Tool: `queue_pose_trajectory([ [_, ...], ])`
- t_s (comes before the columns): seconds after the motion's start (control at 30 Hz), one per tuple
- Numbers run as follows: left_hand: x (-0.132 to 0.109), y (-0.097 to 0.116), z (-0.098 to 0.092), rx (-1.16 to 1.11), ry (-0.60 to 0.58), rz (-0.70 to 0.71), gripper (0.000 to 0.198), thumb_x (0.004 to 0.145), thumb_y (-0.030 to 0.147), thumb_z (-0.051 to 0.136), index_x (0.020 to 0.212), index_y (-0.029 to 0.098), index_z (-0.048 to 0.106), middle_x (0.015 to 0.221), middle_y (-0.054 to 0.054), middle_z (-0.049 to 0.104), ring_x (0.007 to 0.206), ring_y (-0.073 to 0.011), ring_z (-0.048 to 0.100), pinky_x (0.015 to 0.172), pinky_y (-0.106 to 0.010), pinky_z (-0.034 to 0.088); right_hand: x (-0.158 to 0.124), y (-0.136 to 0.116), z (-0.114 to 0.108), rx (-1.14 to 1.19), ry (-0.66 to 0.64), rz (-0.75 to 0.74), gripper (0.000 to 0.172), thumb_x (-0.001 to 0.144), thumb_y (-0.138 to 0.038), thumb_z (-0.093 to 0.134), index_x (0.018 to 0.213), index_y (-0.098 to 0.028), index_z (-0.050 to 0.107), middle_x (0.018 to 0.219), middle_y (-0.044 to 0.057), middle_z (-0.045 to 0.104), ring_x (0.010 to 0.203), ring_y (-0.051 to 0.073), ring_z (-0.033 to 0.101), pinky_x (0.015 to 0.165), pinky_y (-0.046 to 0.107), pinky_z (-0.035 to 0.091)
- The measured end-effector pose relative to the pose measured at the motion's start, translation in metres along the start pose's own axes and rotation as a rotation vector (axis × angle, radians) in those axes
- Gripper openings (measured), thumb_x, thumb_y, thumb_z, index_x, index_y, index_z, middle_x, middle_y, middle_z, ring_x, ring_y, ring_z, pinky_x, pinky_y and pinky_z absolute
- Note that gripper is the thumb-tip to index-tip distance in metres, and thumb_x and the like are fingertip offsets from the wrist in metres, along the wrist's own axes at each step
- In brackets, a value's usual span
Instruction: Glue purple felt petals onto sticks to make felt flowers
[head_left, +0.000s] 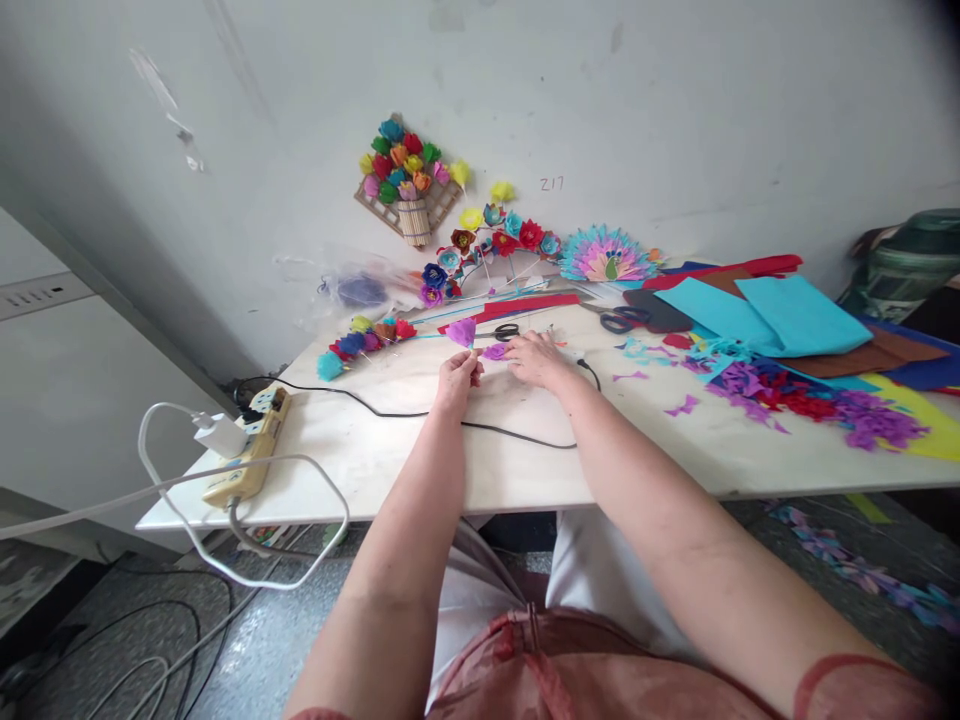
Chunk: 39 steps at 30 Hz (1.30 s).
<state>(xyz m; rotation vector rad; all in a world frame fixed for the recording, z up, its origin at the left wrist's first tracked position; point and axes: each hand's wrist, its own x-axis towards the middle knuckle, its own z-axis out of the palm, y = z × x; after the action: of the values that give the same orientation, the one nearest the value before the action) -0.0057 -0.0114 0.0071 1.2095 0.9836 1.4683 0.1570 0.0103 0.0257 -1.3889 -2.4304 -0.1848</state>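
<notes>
A purple paper flower (pixel 461 332) stands upright above the table, its base pinched in the closed fingers of my left hand (pixel 459 380). Just to the right lies a smaller purple paper piece (pixel 495 352), low over the tabletop. My right hand (pixel 536 358) is palm down on the table with its fingers apart, their tips at the edge of that piece. Whether they grip it is hard to see. Black-handled scissors (pixel 506 332) lie just beyond both hands.
Finished paper flowers (pixel 367 340) lie at the left, near a power strip (pixel 251 450). A black cable (pixel 390 413) crosses the table in front. On the right are folded blue sheets (pixel 802 315), purple and red scraps (pixel 810 395) and larger scissors (pixel 624 318).
</notes>
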Motion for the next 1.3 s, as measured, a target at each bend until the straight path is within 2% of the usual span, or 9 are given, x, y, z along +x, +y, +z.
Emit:
queue_pose_trajectory([
  [0.2, 0.000, -0.001, 0.001, 0.011, 0.015, -0.016, 0.036, 0.066, 0.041, 0.064, 0.086, 0.011, 0.063, 0.053, 0.003, 0.048, 0.044, -0.0050, 0.037, 0.043, -0.020, 0.030, 0.001, -0.010, 0.003, -0.029, -0.065, -0.012, 0.030, 0.082, -0.026, 0.043, 0.101, -0.025, 0.067, 0.122, 0.003, 0.056, 0.111, 0.026, 0.039, 0.091, 0.039, 0.025],
  [0.5, 0.001, -0.002, 0.002, 0.006, 0.018, -0.023, 0.036, 0.065, 0.041, 0.065, 0.085, 0.012, 0.064, 0.053, 0.003, 0.048, 0.044, -0.0051, 0.036, 0.043, -0.020, 0.030, 0.005, -0.014, 0.010, -0.047, -0.071, 0.010, 0.035, 0.084, -0.028, 0.040, 0.108, -0.019, 0.064, 0.122, 0.007, 0.057, 0.111, 0.027, 0.038, 0.089, 0.040, 0.024],
  [0.8, 0.001, -0.002, 0.002, 0.008, 0.018, -0.032, 0.035, 0.066, 0.040, 0.064, 0.086, 0.011, 0.063, 0.053, 0.003, 0.048, 0.044, -0.0049, 0.036, 0.044, -0.019, 0.031, 0.005, -0.011, 0.011, 0.055, 0.057, 0.085, 0.038, 0.088, -0.031, 0.036, 0.119, -0.024, 0.057, 0.127, 0.002, 0.054, 0.110, 0.024, 0.042, 0.091, 0.040, 0.027],
  [0.93, 0.000, -0.001, 0.003, 0.022, 0.025, -0.032, 0.035, 0.066, 0.040, 0.064, 0.085, 0.011, 0.062, 0.053, 0.003, 0.048, 0.044, -0.0049, 0.036, 0.043, -0.019, 0.030, 0.009, -0.005, 0.007, 0.234, 0.084, 0.139, 0.036, 0.086, -0.033, 0.039, 0.113, -0.024, 0.062, 0.125, 0.001, 0.055, 0.110, 0.023, 0.046, 0.093, 0.039, 0.030],
  [1.17, 0.002, -0.002, 0.002, 0.028, 0.036, -0.036, 0.036, 0.066, 0.041, 0.063, 0.087, 0.011, 0.063, 0.054, 0.002, 0.049, 0.043, -0.0048, 0.036, 0.042, -0.019, 0.029, 0.011, 0.003, 0.007, 0.853, 0.198, 0.154, 0.030, 0.079, -0.028, 0.047, 0.097, -0.018, 0.069, 0.110, 0.004, 0.064, 0.107, 0.017, 0.055, 0.093, 0.030, 0.038],
  [1.3, 0.002, -0.002, 0.001, 0.002, 0.065, -0.031, 0.035, 0.066, 0.040, 0.063, 0.086, 0.012, 0.064, 0.058, 0.001, 0.052, 0.045, -0.0050, 0.037, 0.044, -0.019, 0.030, 0.010, 0.003, 0.009, 1.038, 0.241, 0.176, 0.027, 0.075, -0.025, 0.050, 0.092, -0.017, 0.070, 0.106, 0.005, 0.066, 0.104, 0.016, 0.056, 0.094, 0.031, 0.038],
])
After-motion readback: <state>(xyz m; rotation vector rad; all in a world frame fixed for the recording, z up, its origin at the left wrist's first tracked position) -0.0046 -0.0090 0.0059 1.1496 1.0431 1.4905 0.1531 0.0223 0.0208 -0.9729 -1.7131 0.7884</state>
